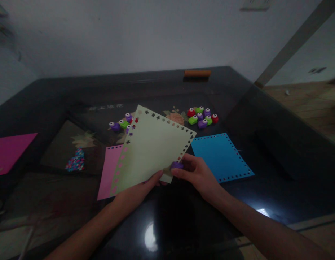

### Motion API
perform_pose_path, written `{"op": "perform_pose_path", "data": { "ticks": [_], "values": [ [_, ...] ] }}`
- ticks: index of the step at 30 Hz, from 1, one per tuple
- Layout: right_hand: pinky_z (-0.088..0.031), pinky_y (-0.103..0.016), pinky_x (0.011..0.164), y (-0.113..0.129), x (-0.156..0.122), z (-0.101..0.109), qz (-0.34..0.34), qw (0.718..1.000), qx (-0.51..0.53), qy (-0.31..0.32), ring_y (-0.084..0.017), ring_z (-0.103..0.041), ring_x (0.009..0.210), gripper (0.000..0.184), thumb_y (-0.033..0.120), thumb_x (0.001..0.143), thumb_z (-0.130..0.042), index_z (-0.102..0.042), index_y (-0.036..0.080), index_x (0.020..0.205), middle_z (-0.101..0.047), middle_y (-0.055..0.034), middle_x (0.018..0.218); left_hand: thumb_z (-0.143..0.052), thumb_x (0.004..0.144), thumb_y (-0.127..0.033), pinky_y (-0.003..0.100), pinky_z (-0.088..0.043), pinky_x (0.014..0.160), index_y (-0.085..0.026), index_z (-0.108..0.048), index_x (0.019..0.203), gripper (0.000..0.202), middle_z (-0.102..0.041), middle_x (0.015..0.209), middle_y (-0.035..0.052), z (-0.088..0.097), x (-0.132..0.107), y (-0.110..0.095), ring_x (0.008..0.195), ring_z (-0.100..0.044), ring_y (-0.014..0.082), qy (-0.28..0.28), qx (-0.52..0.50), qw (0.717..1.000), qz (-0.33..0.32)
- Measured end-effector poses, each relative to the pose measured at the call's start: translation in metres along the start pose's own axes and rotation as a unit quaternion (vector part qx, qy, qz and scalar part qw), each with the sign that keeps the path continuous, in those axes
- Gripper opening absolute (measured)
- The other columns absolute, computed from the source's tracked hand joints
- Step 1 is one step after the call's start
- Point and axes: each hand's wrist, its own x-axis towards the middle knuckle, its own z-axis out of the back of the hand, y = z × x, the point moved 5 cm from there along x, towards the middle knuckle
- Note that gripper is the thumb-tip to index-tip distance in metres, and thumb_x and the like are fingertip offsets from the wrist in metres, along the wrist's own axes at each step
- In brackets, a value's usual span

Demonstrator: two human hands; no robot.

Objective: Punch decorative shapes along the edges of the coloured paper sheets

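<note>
And there we had it: our left hand pinched the pale sheet near its bottom corner, thumb on top, while our right hand gripped a purple punch right at that sheet's lower right edge! Cut-out shapes already lined several of its edges. In our view it hid part of a pink sheet on the left, with a blue sheet over on the right. Beyond the blue one, we spotted a bunch of colourful punches, and confetti lay scattered to our left
</note>
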Motion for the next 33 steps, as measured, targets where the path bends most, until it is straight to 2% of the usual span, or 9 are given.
{"op": "perform_pose_path", "data": {
  "ticks": [3,6,10,14,17,21,25,28,33],
  "values": [
    [-0.049,-0.034,0.081,0.001,-0.002,-0.001,0.005,1.0,-0.006,-0.017,-0.019,-0.065,0.085,0.029,0.028,0.065,-0.077,-0.067,0.019,0.091,-0.071,-0.0032,0.09,-0.045,0.081,-0.049,0.041,-0.052,0.089,-0.025,-0.068,0.061,0.039,-0.075,0.071,0.0019,-0.002,-0.002,-0.008,0.077,-0.071,0.0247,0.029,-0.011,0.999,-0.013],
    [-0.048,-0.035,0.082,0.002,-0.003,-0.002,0.01,1.0,-0.011,-0.024,-0.019,-0.065,0.085,0.028,0.028,0.064,-0.078,-0.066,0.019,0.088,-0.07,-0.0029,0.088,-0.045,0.08,-0.047,0.038,-0.054,0.084,-0.023,-0.068,0.065,0.036,-0.074,0.068,0.0027,-0.002,-0.003,-0.015,0.073,-0.071,0.0233,0.021,-0.04,0.998,-0.04],
    [-0.049,-0.036,0.08,0.002,-0.002,-0.005,0.017,1.0,-0.016,-0.017,-0.019,-0.064,0.082,0.027,0.029,0.065,-0.077,-0.066,0.019,0.087,-0.069,-0.0024,0.086,-0.048,0.079,-0.047,0.041,-0.051,0.091,-0.022,-0.069,0.081,0.033,-0.076,0.082,0.0051,0.0,-0.002,-0.016,0.086,-0.07,0.0252,-0.029,-0.04,0.997,-0.061],
    [-0.05,-0.036,0.077,0.002,-0.001,-0.005,0.021,0.999,-0.025,-0.018,-0.019,-0.064,0.08,0.025,0.03,0.066,-0.077,-0.066,0.019,0.086,-0.069,-0.0017,0.082,-0.048,0.08,-0.051,0.048,-0.047,0.096,-0.021,-0.068,0.081,0.036,-0.075,0.084,0.0074,0.001,-0.001,-0.014,0.087,-0.069,0.0279,-0.065,-0.008,0.995,-0.069],
    [-0.05,-0.037,0.079,0.002,-0.001,-0.006,0.025,0.999,-0.03,-0.014,-0.02,-0.064,0.082,0.025,0.03,0.066,-0.077,-0.066,0.02,0.087,-0.069,-0.0017,0.083,-0.046,0.082,-0.052,0.048,-0.047,0.095,-0.022,-0.067,0.076,0.037,-0.074,0.078,0.0067,0.0,-0.001,-0.014,0.082,-0.069,0.0273,-0.056,-0.002,0.996,-0.075],
    [-0.05,-0.037,0.08,0.004,-0.001,-0.006,0.025,0.999,-0.03,-0.013,-0.02,-0.065,0.083,0.027,0.031,0.065,-0.078,-0.066,0.02,0.087,-0.07,-0.0024,0.086,-0.046,0.083,-0.05,0.048,-0.045,0.098,-0.024,-0.068,0.082,0.034,-0.075,0.09,0.0051,0.0,-0.001,-0.014,0.096,-0.067,0.0271,-0.054,-0.004,0.995,-0.087],
    [-0.051,-0.037,0.08,0.004,-0.001,-0.007,0.022,0.999,-0.025,-0.012,-0.02,-0.066,0.082,0.028,0.031,0.064,-0.078,-0.065,0.019,0.086,-0.071,-0.0027,0.085,-0.047,0.082,-0.051,0.051,-0.041,0.101,-0.025,-0.068,0.088,0.034,-0.074,0.095,0.0061,0.0,0.0,-0.002,0.104,-0.063,0.0302,-0.071,0.059,0.993,-0.068],
    [-0.051,-0.038,0.081,0.004,-0.002,-0.007,0.021,0.999,-0.026,-0.011,-0.02,-0.066,0.084,0.028,0.03,0.064,-0.078,-0.066,0.02,0.086,-0.071,-0.0023,0.085,-0.048,0.081,-0.052,0.051,-0.04,0.101,-0.025,-0.068,0.087,0.034,-0.074,0.092,0.0071,-0.001,0.0,0.007,0.104,-0.063,0.0313,-0.051,0.105,0.991,-0.061],
    [-0.051,-0.038,0.082,0.003,-0.002,-0.008,0.011,1.0,-0.018,-0.019,-0.021,-0.067,0.085,0.028,0.028,0.062,-0.079,-0.066,0.021,0.086,-0.072,-0.0018,0.088,-0.048,0.08,-0.051,0.046,-0.036,0.106,-0.028,-0.069,0.088,0.032,-0.074,0.091,0.0056,0.004,-0.003,0.0,0.113,-0.059,0.0293,-0.037,0.112,0.991,-0.068]
  ]
}}
